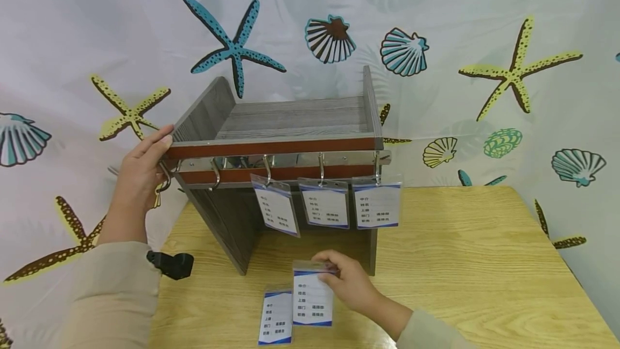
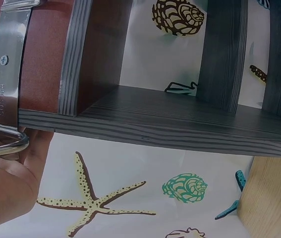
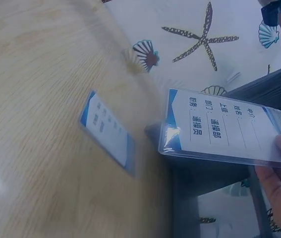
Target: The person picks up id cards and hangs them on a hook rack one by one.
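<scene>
Badge card (image 1: 312, 300), 6 o'clock in the head view, upper edge clamped between thumb and fingers of the right hand (image 1: 352, 285). A second badge (image 1: 275, 319) lies on the table (image 1: 460, 268) at its 8 o'clock. Left hand (image 1: 138, 176) at 9 o'clock, fingers extended, touching the front corner of the hook rack (image 1: 271, 148).

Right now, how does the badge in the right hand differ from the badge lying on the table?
The held badge is pinched by the right hand, raised off the table; the lying badge rests flat on it, untouched. In the right wrist view, the held badge looks larger and its print sharper, while the lying badge looks smaller and blurred. Both are white with blue trim and dark print.
</scene>
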The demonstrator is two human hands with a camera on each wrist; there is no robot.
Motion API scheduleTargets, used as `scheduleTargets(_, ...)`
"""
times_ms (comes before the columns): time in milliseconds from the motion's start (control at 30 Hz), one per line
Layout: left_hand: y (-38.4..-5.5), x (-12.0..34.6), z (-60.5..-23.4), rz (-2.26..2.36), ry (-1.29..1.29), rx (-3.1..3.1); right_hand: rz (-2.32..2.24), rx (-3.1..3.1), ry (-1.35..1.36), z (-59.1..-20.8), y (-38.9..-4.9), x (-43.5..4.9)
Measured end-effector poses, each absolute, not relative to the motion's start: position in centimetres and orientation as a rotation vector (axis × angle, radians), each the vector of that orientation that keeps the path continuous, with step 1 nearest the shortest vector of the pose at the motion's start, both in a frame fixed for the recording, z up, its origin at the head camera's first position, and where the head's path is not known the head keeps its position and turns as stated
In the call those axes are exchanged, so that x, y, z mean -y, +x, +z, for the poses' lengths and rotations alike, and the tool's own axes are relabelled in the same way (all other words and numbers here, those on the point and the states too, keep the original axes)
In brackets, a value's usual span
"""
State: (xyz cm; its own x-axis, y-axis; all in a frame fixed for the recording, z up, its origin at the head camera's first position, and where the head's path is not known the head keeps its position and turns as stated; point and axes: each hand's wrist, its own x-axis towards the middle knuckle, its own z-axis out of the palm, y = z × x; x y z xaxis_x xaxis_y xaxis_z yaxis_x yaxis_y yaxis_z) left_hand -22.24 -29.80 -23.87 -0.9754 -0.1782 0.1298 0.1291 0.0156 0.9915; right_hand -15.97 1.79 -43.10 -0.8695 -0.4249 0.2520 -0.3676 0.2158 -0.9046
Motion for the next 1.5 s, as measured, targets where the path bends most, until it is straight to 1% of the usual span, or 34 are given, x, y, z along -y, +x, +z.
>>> scheduleTargets(500, -22.3, 29.8, -23.9, -2.046, 0.048, 2.077, -1.759, -2.325, -0.923, -38.1, -15.8, -0.1)
scheduleTargets(933, -22.3, 29.5, -23.9, -1.954, 0.096, 2.148, -1.798, -2.326, -0.990, -35.8, -16.2, 1.0)
scheduleTargets(1233, -22.3, 29.5, -23.8, -1.986, 0.090, 2.121, -1.823, -2.318, -1.033, -31.5, -15.3, 1.7)
scheduleTargets(1500, -22.3, 29.5, -23.8, -1.969, 0.123, 2.141, -1.815, -2.284, -1.052, -32.4, -17.0, 3.1)
